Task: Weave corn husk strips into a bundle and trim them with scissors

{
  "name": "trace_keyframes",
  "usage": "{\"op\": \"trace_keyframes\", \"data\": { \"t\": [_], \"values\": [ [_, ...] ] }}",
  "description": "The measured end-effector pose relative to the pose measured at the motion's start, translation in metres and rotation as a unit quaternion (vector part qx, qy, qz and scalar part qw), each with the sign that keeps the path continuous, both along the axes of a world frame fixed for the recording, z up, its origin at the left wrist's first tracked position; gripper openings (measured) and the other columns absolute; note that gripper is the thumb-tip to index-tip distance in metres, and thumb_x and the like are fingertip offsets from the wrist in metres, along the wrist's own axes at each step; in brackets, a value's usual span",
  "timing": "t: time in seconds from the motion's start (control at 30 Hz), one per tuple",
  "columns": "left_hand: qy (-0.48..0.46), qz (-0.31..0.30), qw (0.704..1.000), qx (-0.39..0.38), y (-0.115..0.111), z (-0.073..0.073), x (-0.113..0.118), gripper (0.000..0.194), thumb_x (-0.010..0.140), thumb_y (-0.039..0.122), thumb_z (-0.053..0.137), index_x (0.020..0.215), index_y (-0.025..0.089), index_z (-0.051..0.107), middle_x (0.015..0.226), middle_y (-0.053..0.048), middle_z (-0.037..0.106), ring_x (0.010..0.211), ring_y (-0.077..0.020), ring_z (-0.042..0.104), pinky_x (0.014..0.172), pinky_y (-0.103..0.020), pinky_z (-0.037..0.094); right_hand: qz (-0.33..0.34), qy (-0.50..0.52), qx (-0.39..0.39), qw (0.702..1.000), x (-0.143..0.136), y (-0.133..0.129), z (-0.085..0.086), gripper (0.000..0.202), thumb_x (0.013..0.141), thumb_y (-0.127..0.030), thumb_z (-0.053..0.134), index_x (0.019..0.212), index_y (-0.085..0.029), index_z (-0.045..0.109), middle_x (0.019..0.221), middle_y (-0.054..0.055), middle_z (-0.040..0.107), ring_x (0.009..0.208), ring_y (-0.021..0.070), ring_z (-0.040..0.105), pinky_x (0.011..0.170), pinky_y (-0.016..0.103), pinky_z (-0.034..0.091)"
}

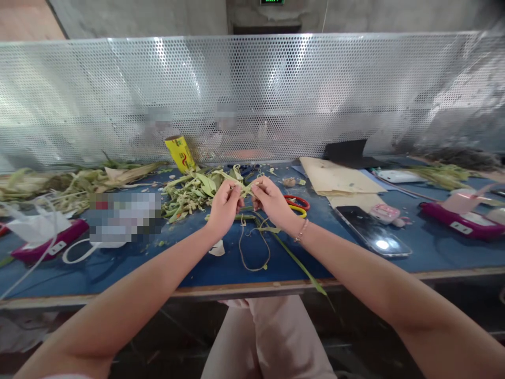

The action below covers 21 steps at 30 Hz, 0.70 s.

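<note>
"So, what is in the hands?"

"The left hand (223, 206) and right hand (273, 202) hold a pale green leaf (246, 190) between them, above the blue table (221, 272). The fingers of both are closed in a pinch on it. A leafy pile (188, 197) lies beside the left; a thin string (252, 269) loops nearer the table's edge."

"How might it handle?"

"Light, limp and easily torn, I'd judge; best gripped gently, flat, near each side of the middle."
</note>
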State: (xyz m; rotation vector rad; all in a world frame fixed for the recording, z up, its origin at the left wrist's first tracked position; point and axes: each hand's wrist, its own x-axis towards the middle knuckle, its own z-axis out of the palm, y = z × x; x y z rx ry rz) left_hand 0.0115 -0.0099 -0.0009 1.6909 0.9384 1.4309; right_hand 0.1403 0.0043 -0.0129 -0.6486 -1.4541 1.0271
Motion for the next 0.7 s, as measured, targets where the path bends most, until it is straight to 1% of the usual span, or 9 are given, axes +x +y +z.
{"op": "trace_keyframes", "data": {
  "t": [0.07,0.13,0.3,0.37,0.43,0.5,0.53,0.6,0.7],
  "values": [
    [0.007,0.002,1.000,-0.014,0.003,0.001,-0.001,0.018,0.078,0.035,0.047,0.071,0.019,0.045,0.052,0.004,0.050,0.044,-0.0072,0.043,0.044,-0.020,0.034,0.016,0.034,-0.029,0.999,-0.001,0.001,-0.001,0.019,0.076,-0.039,0.051,0.076,-0.023,0.042,0.054,-0.007,0.044,0.044,0.0069,0.043,0.044,0.021,0.037],
    [0.001,-0.014,0.999,-0.037,0.007,0.001,-0.002,0.019,0.074,0.034,0.052,0.070,0.017,0.049,0.057,0.002,0.053,0.047,-0.0076,0.046,0.046,-0.021,0.036,0.029,0.061,-0.057,0.996,-0.001,0.002,-0.001,0.020,0.073,-0.038,0.055,0.076,-0.022,0.044,0.056,-0.007,0.047,0.047,0.0068,0.046,0.045,0.021,0.038],
    [-0.039,-0.099,0.986,-0.126,0.020,-0.002,-0.011,0.017,0.066,0.028,0.056,0.077,0.015,0.058,0.066,-0.001,0.059,0.057,-0.0101,0.052,0.052,-0.023,0.040,0.068,0.086,-0.122,0.986,0.005,0.005,0.000,0.022,0.063,-0.030,0.065,0.072,-0.018,0.049,0.058,-0.006,0.051,0.051,0.0053,0.047,0.048,0.019,0.039],
    [0.009,-0.082,0.993,-0.088,0.024,-0.001,-0.015,0.019,0.064,0.025,0.056,0.080,0.016,0.061,0.072,-0.003,0.061,0.061,-0.0114,0.053,0.055,-0.024,0.041,0.085,0.100,-0.162,0.978,0.008,0.007,0.000,0.022,0.061,-0.028,0.067,0.067,-0.017,0.049,0.055,-0.006,0.051,0.048,0.0043,0.046,0.047,0.017,0.039],
    [0.103,-0.016,0.995,0.003,0.026,0.000,-0.017,0.019,0.061,0.021,0.058,0.079,0.017,0.063,0.080,-0.004,0.061,0.068,-0.0128,0.053,0.059,-0.025,0.042,0.105,0.117,-0.198,0.967,0.010,0.007,0.000,0.023,0.060,-0.026,0.068,0.062,-0.016,0.047,0.052,-0.006,0.049,0.046,0.0032,0.044,0.045,0.016,0.037],
    [0.186,0.035,0.978,0.089,0.025,0.002,-0.017,0.017,0.059,0.019,0.061,0.076,0.018,0.065,0.085,-0.005,0.060,0.076,-0.0149,0.053,0.065,-0.027,0.042,0.132,0.133,-0.226,0.956,0.010,0.006,0.001,0.023,0.059,-0.024,0.069,0.061,-0.016,0.047,0.051,-0.006,0.048,0.044,0.0023,0.043,0.044,0.015,0.036],
    [0.210,0.043,0.970,0.115,0.024,0.003,-0.017,0.016,0.059,0.020,0.061,0.074,0.018,0.065,0.086,-0.005,0.060,0.078,-0.0158,0.054,0.068,-0.028,0.043,0.147,0.138,-0.236,0.951,0.010,0.005,0.001,0.023,0.059,-0.023,0.069,0.061,-0.015,0.048,0.051,-0.006,0.048,0.044,0.0020,0.042,0.044,0.015,0.036],
    [0.224,0.028,0.966,0.127,0.021,0.003,-0.015,0.013,0.062,0.021,0.059,0.074,0.017,0.063,0.082,-0.005,0.061,0.079,-0.0165,0.055,0.071,-0.029,0.043,0.167,0.137,-0.240,0.946,0.009,0.004,0.002,0.022,0.059,-0.022,0.069,0.062,-0.015,0.049,0.052,-0.006,0.047,0.045,0.0016,0.041,0.045,0.015,0.035],
    [0.183,-0.019,0.980,0.077,0.019,-0.001,-0.013,0.012,0.067,0.021,0.055,0.076,0.015,0.060,0.074,-0.004,0.062,0.073,-0.0159,0.058,0.071,-0.030,0.045,0.152,0.096,-0.208,0.961,0.007,0.004,0.001,0.022,0.064,-0.026,0.065,0.063,-0.015,0.046,0.052,-0.006,0.044,0.044,0.0020,0.039,0.045,0.016,0.034]
  ]
}}
